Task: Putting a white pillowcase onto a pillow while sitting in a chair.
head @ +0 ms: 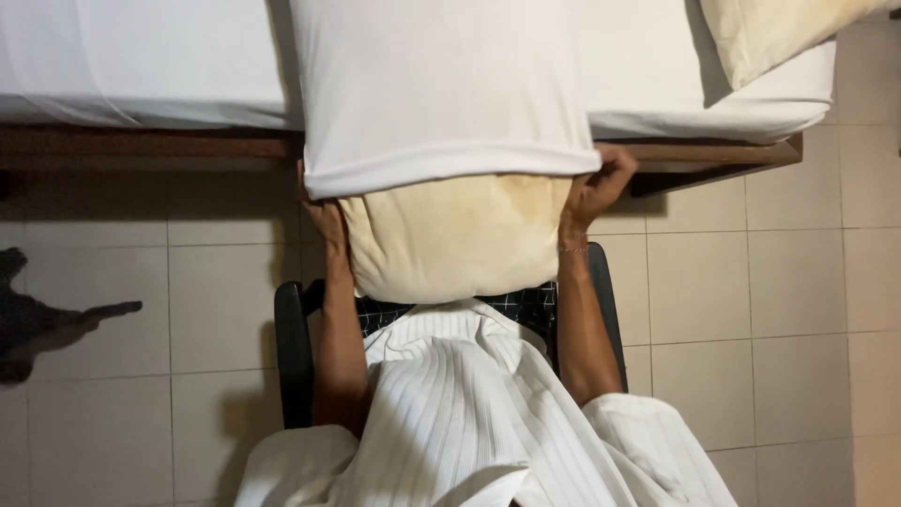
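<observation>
Two bare hands hold one pillow between them, each grip closed on the hem of a white pillowcase [441, 89] that is drawn part-way over it. At about 3 o'clock of the pillow, the right hand [596, 188] has its fingers curled tight round the case's lower right corner, knuckles showing. At about 9 o'clock, the left hand [324, 218] presses against the pillow's side just under the case's lower left corner; its fingers are mostly hidden behind the cloth, so how they close cannot be told exactly, though the hem sits in its grip. The pillow [450, 239], cream and stained yellowish, sticks out below the hem towards 6 o'clock, its bare end near the person's chest, while its upper part is covered by the case. Both forearms run down from the hands to a white ribbed garment [469, 413] at 6 o'clock. Beneath the pillow stands a black chair [293, 352], its frame showing on both sides of the arms. At 12 o'clock lies a bed [141, 66] with a white sheet on a dark wooden frame, and a second cream pillow [779, 28] rests at 1 o'clock on it. Pale floor tiles [751, 310] spread all around.
</observation>
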